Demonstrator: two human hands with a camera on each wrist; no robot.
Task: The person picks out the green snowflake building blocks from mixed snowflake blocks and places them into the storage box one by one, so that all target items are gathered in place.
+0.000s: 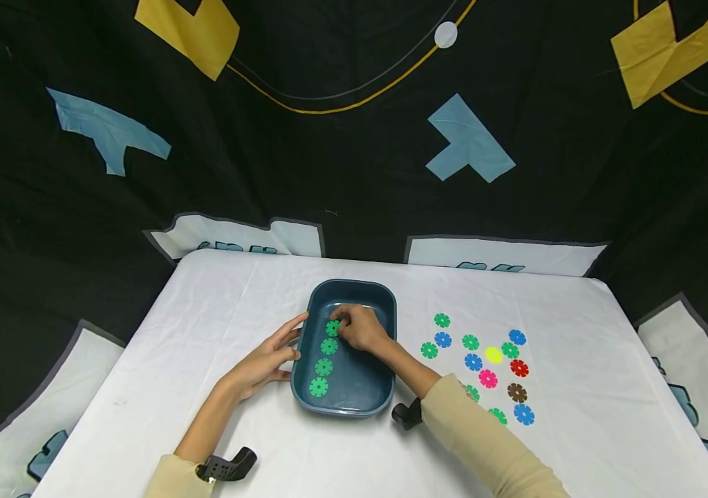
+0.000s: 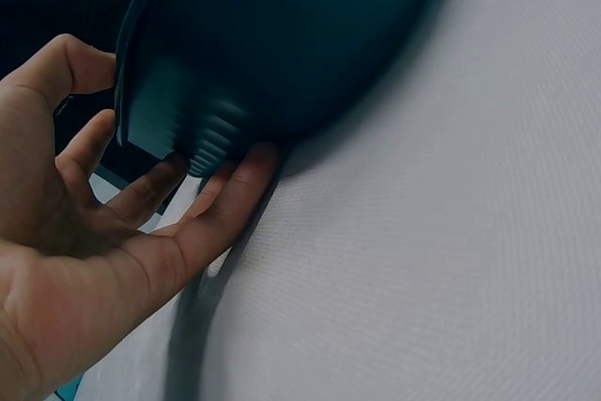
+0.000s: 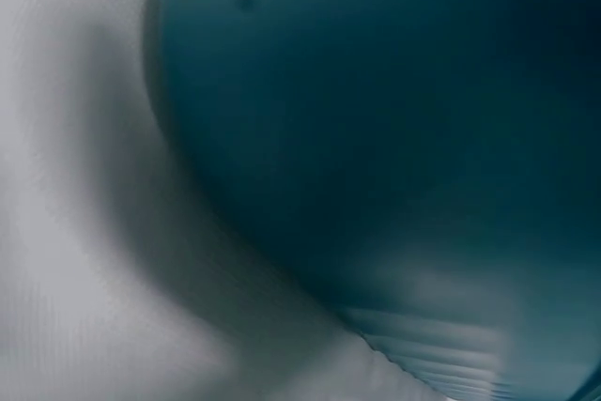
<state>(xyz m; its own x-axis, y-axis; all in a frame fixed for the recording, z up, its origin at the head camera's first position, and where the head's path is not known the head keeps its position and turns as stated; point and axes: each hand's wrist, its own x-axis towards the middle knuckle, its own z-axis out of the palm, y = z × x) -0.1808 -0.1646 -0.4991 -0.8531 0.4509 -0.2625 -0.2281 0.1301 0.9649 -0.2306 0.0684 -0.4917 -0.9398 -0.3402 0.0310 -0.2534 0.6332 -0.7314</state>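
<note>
In the head view a dark blue-green tray (image 1: 354, 408) stands on the white table, with green notched plastic discs (image 1: 323, 366) in a row along its left inside. My right hand (image 1: 363, 328) reaches into the tray, with thumb and fingertips at the farthest green disc (image 1: 332, 328), pinching its edge. Against the tray's left side rests my left hand (image 1: 263, 363), its fingers spread. The left wrist view has those fingertips touching the rim and ribbed outer wall. The right wrist view shows the tray's outside (image 3: 376, 138) but no hand.
Right of the tray lie scattered notched discs: green (image 1: 470, 342), blue (image 1: 473, 362), pink (image 1: 487, 378), red (image 1: 519, 368), brown (image 1: 517, 393) and a yellow one (image 1: 494, 355). The right forearm partly covers some green ones. A black curtain (image 1: 341, 180) hangs behind the table.
</note>
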